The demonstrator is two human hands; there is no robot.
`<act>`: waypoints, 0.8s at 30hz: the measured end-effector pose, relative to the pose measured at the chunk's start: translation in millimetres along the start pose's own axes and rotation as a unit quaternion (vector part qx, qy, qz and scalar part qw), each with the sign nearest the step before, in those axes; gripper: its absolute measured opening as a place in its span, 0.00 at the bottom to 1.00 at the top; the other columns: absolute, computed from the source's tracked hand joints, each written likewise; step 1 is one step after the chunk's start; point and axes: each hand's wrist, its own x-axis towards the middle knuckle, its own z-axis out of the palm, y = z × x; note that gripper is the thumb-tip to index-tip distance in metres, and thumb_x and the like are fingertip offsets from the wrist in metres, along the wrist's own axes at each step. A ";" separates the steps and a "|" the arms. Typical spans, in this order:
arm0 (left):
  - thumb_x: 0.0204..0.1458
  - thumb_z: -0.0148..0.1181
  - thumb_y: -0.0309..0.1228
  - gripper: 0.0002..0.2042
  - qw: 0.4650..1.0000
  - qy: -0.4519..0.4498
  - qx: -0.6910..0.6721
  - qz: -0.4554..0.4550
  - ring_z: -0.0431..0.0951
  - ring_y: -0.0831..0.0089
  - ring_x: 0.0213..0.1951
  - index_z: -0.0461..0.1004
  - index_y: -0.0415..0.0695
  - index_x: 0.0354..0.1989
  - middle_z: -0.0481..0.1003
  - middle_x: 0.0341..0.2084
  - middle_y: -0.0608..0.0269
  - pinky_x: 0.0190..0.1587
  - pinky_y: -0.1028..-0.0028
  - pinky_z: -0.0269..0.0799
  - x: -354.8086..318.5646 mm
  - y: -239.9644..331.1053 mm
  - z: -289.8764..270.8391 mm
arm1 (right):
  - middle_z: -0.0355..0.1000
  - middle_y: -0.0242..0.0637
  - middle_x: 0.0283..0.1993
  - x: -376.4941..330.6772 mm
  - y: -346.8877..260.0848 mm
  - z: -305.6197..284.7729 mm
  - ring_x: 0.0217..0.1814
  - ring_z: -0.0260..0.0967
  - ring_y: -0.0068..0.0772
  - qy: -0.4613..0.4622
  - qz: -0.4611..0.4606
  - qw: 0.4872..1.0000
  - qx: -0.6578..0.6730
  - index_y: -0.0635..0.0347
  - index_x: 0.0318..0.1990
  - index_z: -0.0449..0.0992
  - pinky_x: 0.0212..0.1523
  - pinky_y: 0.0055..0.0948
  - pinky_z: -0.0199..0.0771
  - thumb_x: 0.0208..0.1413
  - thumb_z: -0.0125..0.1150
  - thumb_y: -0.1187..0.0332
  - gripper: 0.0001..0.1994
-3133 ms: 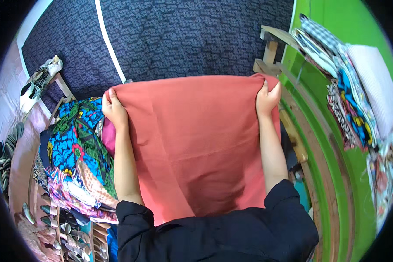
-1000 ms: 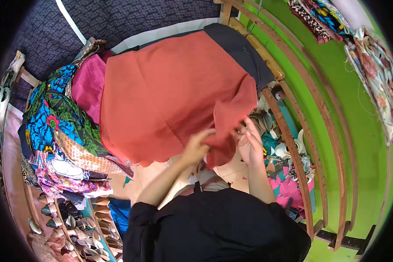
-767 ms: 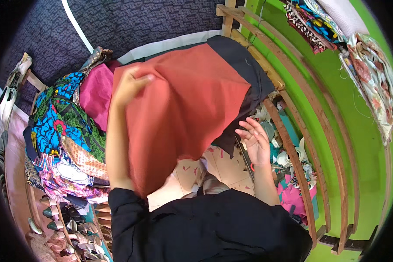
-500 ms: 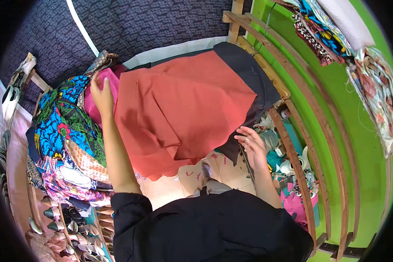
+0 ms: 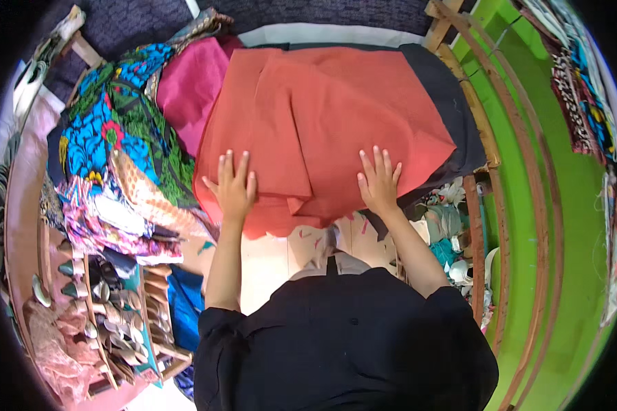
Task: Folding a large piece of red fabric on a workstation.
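A rust-orange cloth (image 5: 343, 103) lies spread in front of me, with a raised fold near its middle and a frayed near edge. My left hand (image 5: 234, 186) rests flat on its near left part, fingers apart. Toward the near right, my right hand (image 5: 380, 179) also lies on the cloth with fingers spread. Neither hand grips anything. Under the orange cloth, dark fabric (image 5: 452, 109) shows along the right side. Bright pink cloth (image 5: 192, 79) sits against its left edge.
Patterned fabrics (image 5: 116, 130) are heaped at left. Shoes (image 5: 116, 315) fill a rack below them. Wooden rails (image 5: 528, 171) run along the green wall (image 5: 576, 226) at right, with scraps (image 5: 445, 226) beside them. Printed cloths (image 5: 583, 89) hang at upper right.
My left hand has come off the pink cloth, nearer to me, onto the orange one. My right hand has moved from beside the orange cloth onto it. The view has shifted.
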 end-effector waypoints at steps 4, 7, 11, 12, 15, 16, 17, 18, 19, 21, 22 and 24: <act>0.45 0.56 0.39 0.31 0.969 0.150 -0.134 -0.143 0.48 0.53 0.59 0.54 0.39 0.57 0.50 0.57 0.42 0.59 0.53 0.40 -54.3 -32.1 30.3 | 0.43 0.41 0.66 -5.1 -3.6 3.2 0.68 0.37 0.47 -0.004 0.016 1.000 0.012 0.45 0.60 0.55 0.60 0.60 0.29 0.52 0.46 0.59 0.26; 0.36 0.66 0.39 0.47 0.913 0.133 -0.285 -0.260 0.40 0.50 0.61 0.40 0.34 0.59 0.40 0.58 0.37 0.61 0.57 0.36 -99.2 -42.6 58.7 | 0.39 0.44 0.67 -18.4 -5.0 7.1 0.68 0.31 0.50 -0.042 0.007 0.999 0.026 0.47 0.62 0.50 0.60 0.60 0.27 0.50 0.49 0.59 0.30; 0.23 0.73 0.45 0.61 0.882 0.038 -0.306 -0.355 0.37 0.51 0.62 0.33 0.32 0.60 0.38 0.60 0.39 0.62 0.59 0.34 -111.6 -54.3 66.9 | 0.33 0.43 0.68 -27.6 -4.8 -1.7 0.68 0.30 0.53 -0.090 0.007 0.995 0.033 0.44 0.63 0.46 0.60 0.62 0.27 0.41 0.59 0.58 0.40; 0.21 0.74 0.46 0.63 0.894 0.030 -0.266 -0.360 0.36 0.52 0.63 0.32 0.32 0.60 0.37 0.60 0.39 0.62 0.59 0.34 -107.3 -57.9 67.0 | 0.33 0.43 0.68 -28.0 -3.4 -5.7 0.68 0.30 0.53 -0.092 0.009 0.995 0.030 0.44 0.63 0.46 0.60 0.62 0.27 0.41 0.59 0.58 0.40; 0.18 0.75 0.45 0.65 0.883 0.036 -0.309 -0.351 0.40 0.53 0.62 0.31 0.31 0.60 0.40 0.60 0.39 0.63 0.65 0.36 -111.5 -95.5 79.9 | 0.32 0.45 0.68 -29.3 -4.5 -14.0 0.68 0.29 0.54 -0.119 -0.023 0.992 0.025 0.42 0.64 0.45 0.58 0.64 0.30 0.35 0.64 0.61 0.45; 0.18 0.75 0.45 0.65 0.869 0.004 -0.351 -0.350 0.41 0.54 0.62 0.31 0.31 0.60 0.40 0.60 0.40 0.63 0.67 0.37 -107.5 -97.5 79.4 | 0.32 0.46 0.67 -32.6 -0.6 -14.7 0.68 0.30 0.53 -0.128 -0.046 0.991 0.012 0.41 0.63 0.46 0.58 0.65 0.32 0.34 0.65 0.63 0.45; 0.21 0.74 0.41 0.61 0.862 -0.011 -0.367 -0.349 0.48 0.58 0.60 0.33 0.32 0.60 0.43 0.60 0.43 0.61 0.70 0.45 -104.2 -96.7 79.4 | 0.33 0.46 0.67 -35.7 2.9 -15.6 0.69 0.30 0.52 -0.137 -0.068 0.988 0.000 0.39 0.63 0.46 0.57 0.66 0.34 0.34 0.65 0.65 0.45; 0.21 0.74 0.41 0.61 0.862 -0.009 -0.366 -0.350 0.48 0.58 0.60 0.33 0.32 0.60 0.43 0.60 0.43 0.61 0.70 0.45 -106.8 -95.1 76.4 | 0.33 0.46 0.67 -38.5 5.9 -17.3 0.69 0.30 0.52 -0.136 -0.070 0.988 0.000 0.39 0.63 0.46 0.57 0.66 0.34 0.34 0.65 0.65 0.45; 0.24 0.73 0.39 0.55 0.826 -0.055 -0.457 -0.324 0.54 0.61 0.57 0.39 0.32 0.59 0.50 0.57 0.44 0.58 0.70 0.51 -107.0 -91.5 73.6 | 0.34 0.47 0.67 -41.9 9.7 -19.0 0.69 0.30 0.51 -0.155 -0.067 0.985 -0.029 0.38 0.63 0.47 0.57 0.67 0.35 0.35 0.64 0.66 0.44; 0.32 0.70 0.37 0.40 0.773 -0.136 -0.540 -0.303 0.66 0.65 0.48 0.55 0.32 0.53 0.63 0.48 0.48 0.49 0.71 0.62 -116.3 -80.8 68.0 | 0.34 0.47 0.67 -51.5 16.8 -19.1 0.69 0.31 0.49 -0.172 -0.063 0.981 -0.059 0.37 0.63 0.47 0.56 0.67 0.36 0.36 0.63 0.67 0.43; 0.36 0.68 0.36 0.32 0.766 -0.171 -0.538 -0.309 0.72 0.66 0.41 0.63 0.32 0.49 0.71 0.41 0.50 0.44 0.72 0.67 -127.4 -75.5 66.6 | 0.35 0.47 0.66 -58.6 20.5 -15.8 0.69 0.31 0.48 -0.155 -0.050 0.984 -0.075 0.37 0.63 0.47 0.56 0.68 0.36 0.37 0.63 0.68 0.42; 0.41 0.63 0.37 0.21 0.770 -0.153 -0.525 -0.330 0.74 0.68 0.33 0.71 0.32 0.39 0.75 0.29 0.55 0.38 0.74 0.68 -151.4 -67.7 65.8 | 0.35 0.47 0.66 -69.1 22.3 -7.4 0.69 0.32 0.47 -0.134 -0.037 0.986 -0.092 0.37 0.63 0.48 0.56 0.68 0.36 0.38 0.62 0.68 0.42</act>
